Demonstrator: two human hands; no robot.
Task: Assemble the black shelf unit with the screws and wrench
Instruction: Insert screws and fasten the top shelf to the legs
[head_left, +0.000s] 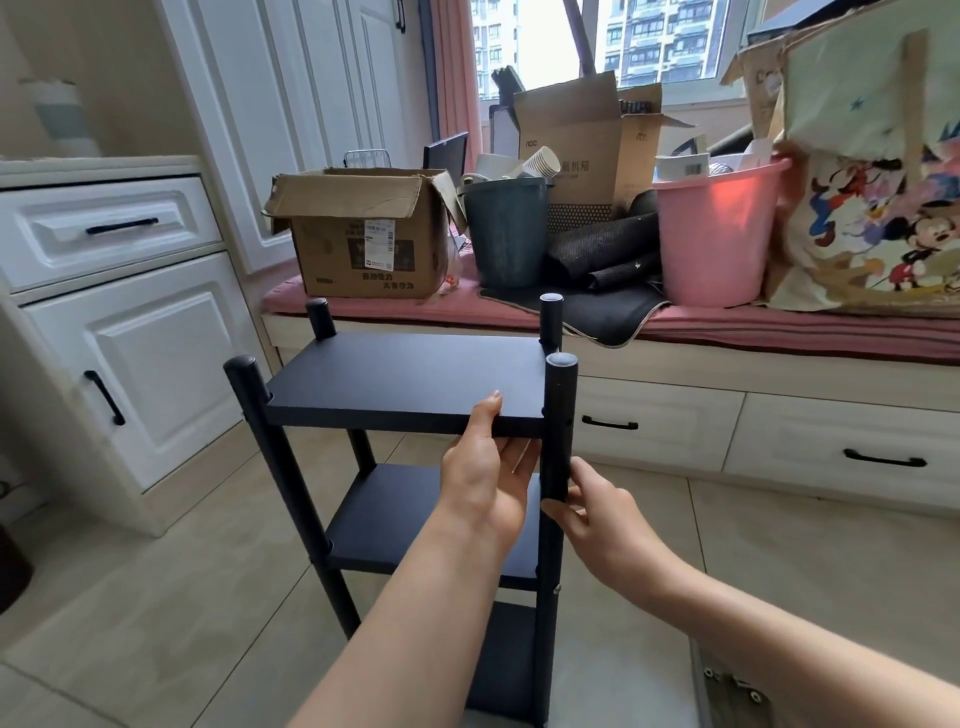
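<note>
Tiled floor (779, 545) by a cluttered window seat (779, 332); black shelf unit (405, 379) stands upright. Left hand (483, 478) clamps the top board's (415, 374) edge to steady it; right hand (597, 514) pinches the near-right post (558, 415), likely aligning a screw hole.

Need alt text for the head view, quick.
A person's left hand grips the top board of an upright black shelf unit while the right hand holds its near right post.

The shelf unit (415, 379) is matt black, the bucket (711, 234) pink, the bin (506, 234) dark grey-green, the cushion (779, 327) dusty pink, the cabinets (130, 353) white with black handles.
</note>
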